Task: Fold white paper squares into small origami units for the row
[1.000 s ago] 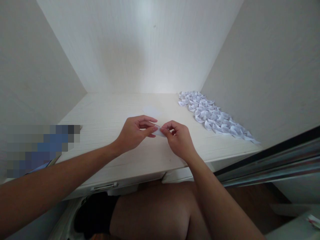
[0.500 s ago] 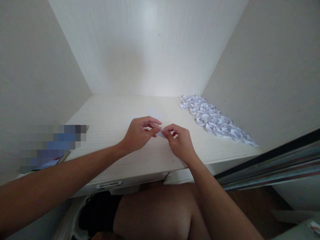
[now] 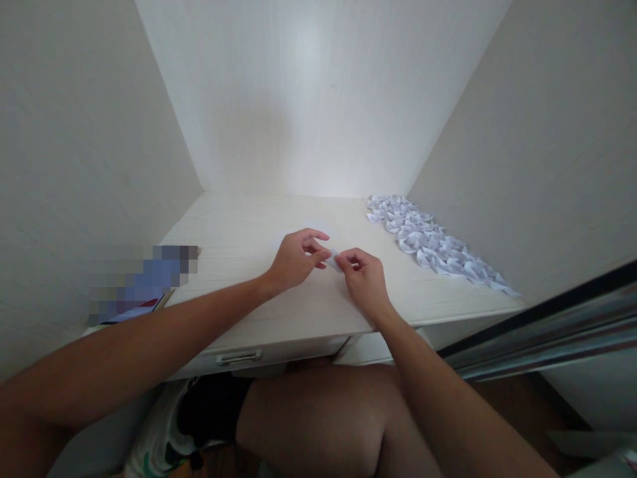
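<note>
A small piece of white folded paper (image 3: 335,261) is held between my two hands above the desk top (image 3: 239,229). My left hand (image 3: 298,261) pinches its left end between the thumb and a finger, with the index finger lifted off. On the other end, the thumb and index finger of my right hand (image 3: 367,277) are closed. Part of the paper is hidden behind the fingertips. To the right lies a long heap of folded white paper pieces (image 3: 428,242), apart from both hands.
Pale panels enclose the desk at the back and both sides. A blurred-out blue item (image 3: 144,282) lies at the left side. A drawer handle (image 3: 239,358) sits on the front below the edge. My bare leg (image 3: 313,418) is under the desk.
The camera view has shifted, so the desk and heap appear a little further right. My left index finger has lifted from the paper. Both hands still hold the paper.
</note>
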`<state>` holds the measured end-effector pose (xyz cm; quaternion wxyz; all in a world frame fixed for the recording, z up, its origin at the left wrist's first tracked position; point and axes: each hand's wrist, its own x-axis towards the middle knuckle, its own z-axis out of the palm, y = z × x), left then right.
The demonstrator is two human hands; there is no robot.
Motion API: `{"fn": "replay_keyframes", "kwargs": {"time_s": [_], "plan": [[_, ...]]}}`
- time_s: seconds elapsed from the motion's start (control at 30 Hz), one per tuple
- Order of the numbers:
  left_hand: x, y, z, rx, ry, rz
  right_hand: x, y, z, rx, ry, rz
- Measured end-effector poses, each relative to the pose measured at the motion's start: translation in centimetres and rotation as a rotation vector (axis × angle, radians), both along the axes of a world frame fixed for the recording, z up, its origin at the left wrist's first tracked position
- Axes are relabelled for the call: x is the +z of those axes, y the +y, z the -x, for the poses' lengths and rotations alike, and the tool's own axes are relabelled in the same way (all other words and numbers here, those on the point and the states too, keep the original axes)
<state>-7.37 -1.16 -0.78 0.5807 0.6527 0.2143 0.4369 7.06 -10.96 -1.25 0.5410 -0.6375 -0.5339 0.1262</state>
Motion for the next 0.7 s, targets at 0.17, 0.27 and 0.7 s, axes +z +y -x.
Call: {"fn": "replay_keyframes", "kwargs": {"time_s": [0.17,0.27,0.7], "plan": [[-0.1,0.0,0.0,-0.105,-0.002,-0.031,0.1,-0.6,0.5,0.009,-0.008,-0.016],[-0.2,0.0,0.0,-0.132,-0.072,0.017,0.3,-0.3,0.6,-0.026,-0.005,-0.055],[1.8,-1.9,0.2,0.048,-0.244,-0.060,1.9,0.0,2.1,0.053,0.353,-0.295]]}}
